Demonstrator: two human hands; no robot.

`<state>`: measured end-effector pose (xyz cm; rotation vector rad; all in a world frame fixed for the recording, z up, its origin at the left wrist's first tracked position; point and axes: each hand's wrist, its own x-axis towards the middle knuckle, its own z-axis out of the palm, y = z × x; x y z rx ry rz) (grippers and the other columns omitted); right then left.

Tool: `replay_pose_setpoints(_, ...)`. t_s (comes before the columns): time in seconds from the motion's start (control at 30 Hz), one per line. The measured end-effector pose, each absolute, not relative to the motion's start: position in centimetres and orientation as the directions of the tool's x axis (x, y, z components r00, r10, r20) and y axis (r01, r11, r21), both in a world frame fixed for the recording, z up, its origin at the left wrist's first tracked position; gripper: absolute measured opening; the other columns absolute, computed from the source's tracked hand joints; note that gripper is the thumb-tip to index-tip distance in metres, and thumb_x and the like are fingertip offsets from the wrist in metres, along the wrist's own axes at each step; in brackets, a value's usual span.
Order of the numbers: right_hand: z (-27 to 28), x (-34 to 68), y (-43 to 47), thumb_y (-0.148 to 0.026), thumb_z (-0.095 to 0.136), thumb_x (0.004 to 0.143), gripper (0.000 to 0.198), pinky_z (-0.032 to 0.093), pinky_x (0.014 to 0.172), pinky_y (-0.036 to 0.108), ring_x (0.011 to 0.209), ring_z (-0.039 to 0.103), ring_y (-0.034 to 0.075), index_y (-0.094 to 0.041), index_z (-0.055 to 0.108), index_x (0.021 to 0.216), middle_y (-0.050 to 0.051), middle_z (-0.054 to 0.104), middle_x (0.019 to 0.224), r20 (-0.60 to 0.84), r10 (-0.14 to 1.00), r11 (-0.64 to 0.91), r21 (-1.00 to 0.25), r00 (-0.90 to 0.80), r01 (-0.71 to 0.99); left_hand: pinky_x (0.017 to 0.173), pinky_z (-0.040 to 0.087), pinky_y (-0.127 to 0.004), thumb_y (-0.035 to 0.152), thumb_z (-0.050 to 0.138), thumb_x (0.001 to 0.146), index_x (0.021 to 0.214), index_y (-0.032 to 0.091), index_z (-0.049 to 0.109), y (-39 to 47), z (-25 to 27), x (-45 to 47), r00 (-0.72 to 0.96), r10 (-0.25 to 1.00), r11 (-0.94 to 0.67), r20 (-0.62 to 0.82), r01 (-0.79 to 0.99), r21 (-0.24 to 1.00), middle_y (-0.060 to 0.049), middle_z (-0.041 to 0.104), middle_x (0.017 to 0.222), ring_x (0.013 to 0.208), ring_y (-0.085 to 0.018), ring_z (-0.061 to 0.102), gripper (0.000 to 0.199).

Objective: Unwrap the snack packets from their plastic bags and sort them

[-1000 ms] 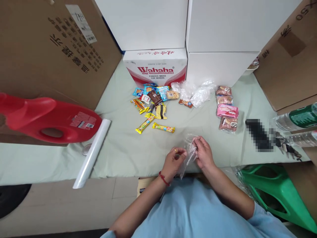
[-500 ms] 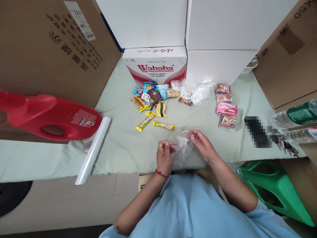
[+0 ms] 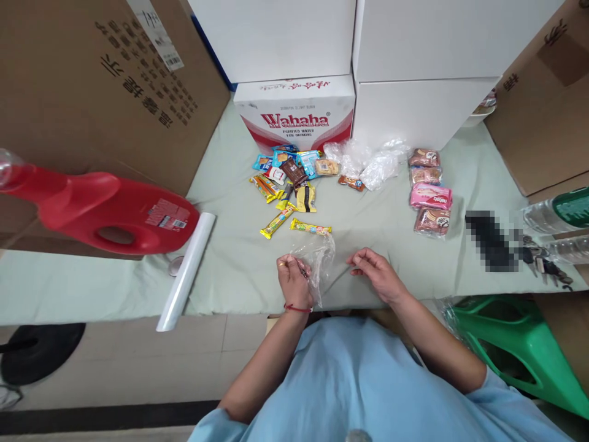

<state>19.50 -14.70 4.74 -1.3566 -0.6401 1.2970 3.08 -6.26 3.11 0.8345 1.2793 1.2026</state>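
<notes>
My left hand (image 3: 293, 279) pinches a clear plastic bag (image 3: 321, 267), which hangs loosely to the right of its fingers. To the right of the bag, my right hand (image 3: 375, 270) is open and holds nothing, its fingers loosely bent and apart. Just beyond the bag lie two yellow snack sticks, one slanted stick (image 3: 278, 222) and one flatter stick (image 3: 310, 228). Behind them is a loose pile of wrapped snacks, including a brown packet (image 3: 293, 172) and a yellow packet (image 3: 306, 199). Crumpled clear plastic bags (image 3: 380, 167) rest beside the pile.
A column of packets, one of them pink (image 3: 431, 197), lies on the right. Past it are a blurred black object (image 3: 492, 240), keys (image 3: 545, 261) and plastic bottles (image 3: 543, 218). A red jug (image 3: 115, 212) and a white roll (image 3: 186, 273) are at left. Cartons (image 3: 294, 113) line the back.
My right hand has let go of the plastic bag and the hands are farther apart. The bag stays in my left hand. The camera view has shifted slightly.
</notes>
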Motion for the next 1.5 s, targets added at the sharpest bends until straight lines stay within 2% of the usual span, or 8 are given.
replay_pose_setpoints(0.13, 4.3, 17.4, -14.4, -0.049, 0.084, 0.072, 0.042, 0.048, 0.076, 0.029, 0.085, 0.061, 0.017, -0.023, 0.069, 0.102, 0.002, 0.069, 0.092, -0.336, 0.934, -0.301, -0.923, 0.122, -0.239, 0.053, 0.039, -0.023, 0.065, 0.057, 0.090, 0.087, 0.026, 0.038, -6.5, 3.2, 4.0, -0.080, 0.960, 0.247, -0.270, -0.221, 0.943, 0.008, 0.044, 0.067, 0.052, -0.008, 0.042, 0.043)
replay_pose_setpoints(0.3, 3.0, 16.1, -14.9, -0.046, 0.075, 0.080, 0.028, 0.040, 0.064, 0.025, 0.067, 0.050, 0.013, -0.020, 0.067, 0.085, -0.003, 0.060, 0.073, -0.361, 0.926, -0.337, -0.921, 0.108, -0.195, 0.050, 0.038, -0.022, 0.060, 0.058, 0.092, 0.088, 0.025, 0.042, -6.0, 3.1, 3.1, -0.102, 0.974, 0.182, -0.200, -0.167, 0.969, 0.010, 0.043, 0.064, 0.048, -0.008, 0.040, 0.039)
replay_pose_setpoints(0.53, 5.0, 20.7, -15.2, -0.043, 0.083, 0.071, 0.027, 0.052, 0.079, 0.030, 0.085, 0.060, 0.016, -0.022, 0.070, 0.079, 0.001, 0.067, 0.091, -0.382, 0.890, -0.280, -0.889, 0.248, -0.363, 0.046, 0.036, -0.021, 0.058, 0.062, 0.091, 0.092, 0.024, 0.048, -4.3, 2.3, 0.4, -0.075, 0.988, 0.128, -0.132, -0.057, 0.990, 0.008, 0.047, 0.067, 0.050, -0.008, 0.041, 0.037)
replay_pose_setpoints(0.63, 6.3, 21.7, -15.4, -0.043, 0.085, 0.069, 0.030, 0.055, 0.068, 0.029, 0.076, 0.063, 0.015, -0.021, 0.067, 0.079, 0.003, 0.070, 0.092, -0.457, 0.870, -0.298, -0.788, 0.187, -0.539, 0.043, 0.032, -0.018, 0.056, 0.068, 0.088, 0.091, 0.024, 0.048, -4.2, 2.2, 0.7, -0.068, 0.977, 0.189, -0.203, -0.171, 0.967, 0.008, 0.047, 0.069, 0.050, -0.006, 0.040, 0.038)
replay_pose_setpoints(0.8, 6.6, 22.2, -15.6, -0.037, 0.087, 0.068, 0.032, 0.034, 0.041, 0.018, 0.046, 0.045, 0.006, -0.020, 0.064, 0.081, -0.001, 0.066, 0.069, -0.522, 0.845, -0.342, -0.695, 0.117, -0.633, 0.039, 0.027, -0.016, 0.056, 0.072, 0.082, 0.086, 0.024, 0.046, -3.8, 2.8, 0.7, -0.054, 0.961, 0.252, -0.273, -0.248, 0.936, 0.009, 0.045, 0.066, 0.046, -0.004, 0.036, 0.042)
replay_pose_setpoints(1.13, 5.0, 20.1, -15.0, -0.034, 0.094, 0.060, 0.043, 0.027, 0.043, 0.015, 0.046, 0.042, 0.003, -0.018, 0.062, 0.083, -0.004, 0.063, 0.064, -0.602, 0.792, -0.355, -0.586, 0.098, -0.729, 0.039, 0.029, -0.015, 0.073, 0.075, 0.070, 0.101, 0.017, 0.057, -5.9, 4.1, -0.4, 0.315, 0.720, 0.690, -0.618, -0.240, 0.682, -0.012, 0.075, 0.097, 0.053, -0.007, 0.058, 0.067)
replay_pose_setpoints(1.33, 4.7, 19.1, -15.3, -0.041, 0.092, 0.062, 0.045, 0.020, 0.041, 0.015, 0.042, 0.038, 0.003, -0.019, 0.060, 0.084, -0.005, 0.062, 0.062, -0.592, 0.806, -0.442, -0.628, 0.025, -0.641, 0.036, 0.022, -0.015, 0.071, 0.079, 0.066, 0.090, 0.016, 0.061, -5.0, 4.1, 1.1, 0.211, 0.740, 0.672, -0.638, -0.205, 0.712, 0.002, 0.062, 0.072, 0.047, -0.004, 0.048, 0.063)
replay_pose_setpoints(1.5, 5.0, 19.6, -16.0, -0.044, 0.090, 0.065, 0.044, 0.018, 0.038, 0.015, 0.040, 0.035, 0.002, -0.020, 0.059, 0.084, -0.007, 0.059, 0.060, -0.592, 0.806, -0.463, -0.646, 0.015, -0.607, 0.045, 0.036, -0.016, 0.053, 0.086, 0.063, 0.075, 0.018, 0.054, -4.0, 3.7, 2.4, 0.132, 0.822, 0.570, -0.554, -0.218, 0.792, 0.007, 0.053, 0.065, 0.053, -0.005, 0.049, 0.048)
